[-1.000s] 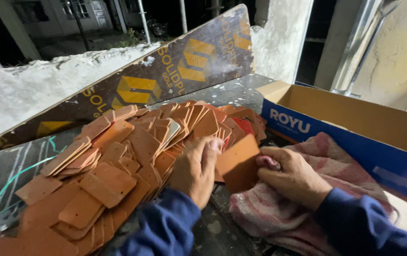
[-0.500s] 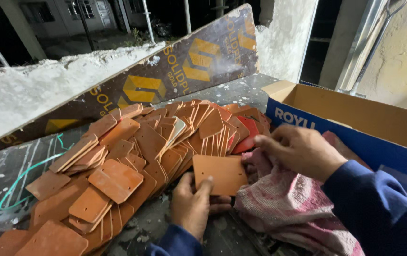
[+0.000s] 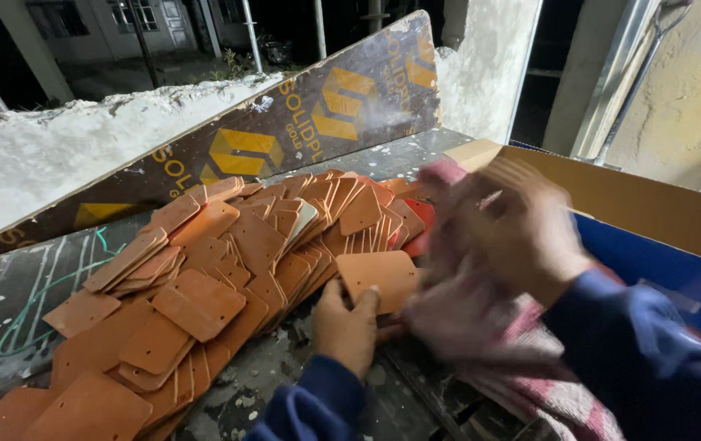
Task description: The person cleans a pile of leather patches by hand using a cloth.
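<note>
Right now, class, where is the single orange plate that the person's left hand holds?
In the head view, the orange plate sits low and centre, pinched by the left hand, between the pile of orange plates and the blurred right hand.

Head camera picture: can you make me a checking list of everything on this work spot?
Surface: dark, paint-streaked bench top, dusty and chipped.
Job's things: one orange plate with small corner holes, and a pink striped cloth.
Clutter: big heap of orange plates; one pale plate among them.
Hands: left hand holds the single plate by its lower edge; right hand is blurred above the cloth, grip unclear.
Cables: nothing seen.
Surroundings: brown printed board leaning behind the heap, open blue cardboard box on the right, rough white wall, dark outside.
</note>
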